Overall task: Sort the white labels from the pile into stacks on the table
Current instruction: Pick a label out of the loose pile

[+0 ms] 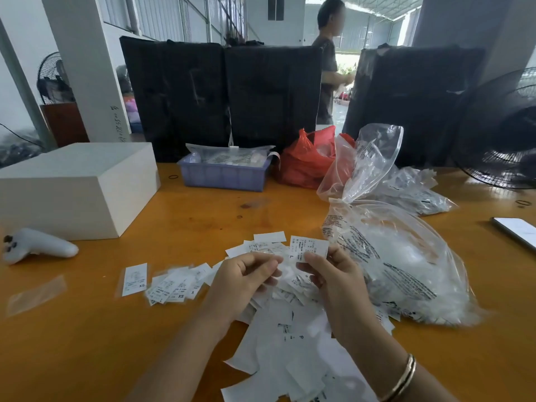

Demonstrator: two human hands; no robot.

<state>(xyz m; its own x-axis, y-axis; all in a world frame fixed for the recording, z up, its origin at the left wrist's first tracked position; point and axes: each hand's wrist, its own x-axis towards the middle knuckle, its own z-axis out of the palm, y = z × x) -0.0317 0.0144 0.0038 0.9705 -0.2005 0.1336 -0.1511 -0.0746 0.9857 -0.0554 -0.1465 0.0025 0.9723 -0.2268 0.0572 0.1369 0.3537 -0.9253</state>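
Right hand pinches one white label by its lower edge, print facing up toward the camera; judged: held so to read the size letter, an "L" near the bottom. Left hand has fingers curled and seems to pinch a small label; what it holds is blurred, cannot tell for certain. Both hands hover over the pile of loose labels on the table. From the hands, the pile spreads toward 6 o'clock. At 9 o'clock lies a fanned stack showing "XS", with a single label beyond it. A clear bag sits at 3 o'clock.
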